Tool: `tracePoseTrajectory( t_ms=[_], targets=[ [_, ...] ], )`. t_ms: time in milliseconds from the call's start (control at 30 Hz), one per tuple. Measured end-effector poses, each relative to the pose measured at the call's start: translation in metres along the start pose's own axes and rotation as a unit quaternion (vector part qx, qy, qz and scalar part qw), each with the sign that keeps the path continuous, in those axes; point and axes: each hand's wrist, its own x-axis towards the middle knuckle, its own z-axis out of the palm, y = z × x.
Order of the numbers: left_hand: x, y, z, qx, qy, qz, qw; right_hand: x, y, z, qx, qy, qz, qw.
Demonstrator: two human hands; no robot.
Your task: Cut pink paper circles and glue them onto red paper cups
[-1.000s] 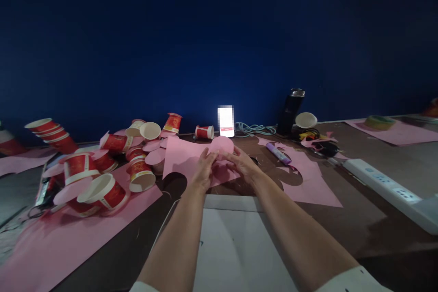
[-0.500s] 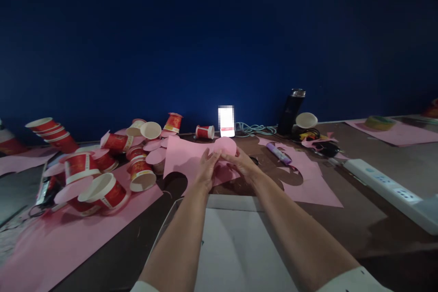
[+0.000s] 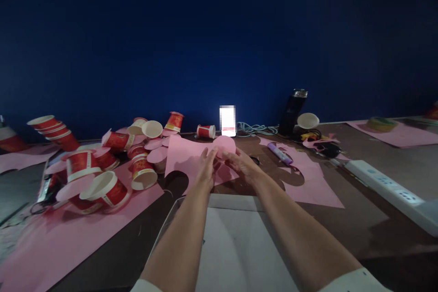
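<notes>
A pink paper circle (image 3: 225, 144) is held up between my two hands at the middle of the view. My left hand (image 3: 207, 169) grips its left lower edge, thumb against the paper. On the other side my right hand (image 3: 243, 165) has its fingers closed on the right lower edge. Whether anything lies behind the circle is hidden. Under and beside my hands is a pink paper sheet (image 3: 181, 155) with a rounded cut in its lower edge. A lit phone (image 3: 228, 118) stands just beyond the circle.
Red paper cups (image 3: 118, 141), several with pink circles on them, crowd the left. A white box (image 3: 239, 237) is below my forearms. To the right are a purple glue stick (image 3: 279, 153), cut pink paper (image 3: 313, 187), a dark bottle (image 3: 292, 112) and a white power strip (image 3: 386, 187).
The fingers of my right hand have shifted slightly on the paper circle, which stays between both hands. The whole view has moved a little; the other things lie as before.
</notes>
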Motion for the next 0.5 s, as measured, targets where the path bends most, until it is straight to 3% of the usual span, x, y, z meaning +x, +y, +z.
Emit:
tracePoseTrajectory(
  t_ms=[133,500],
  targets=[
    [0.0004,-0.0017,-0.0013,0.021,-0.004,-0.003,1.0,0.0016,-0.0011,-0.003,0.003,-0.042,-0.003,0.999],
    [0.0017,-0.0043,0.0015,0.015,0.0,0.011,1.0,-0.0001,-0.0006,0.001,0.035,-0.051,-0.024,0.998]
  ],
)
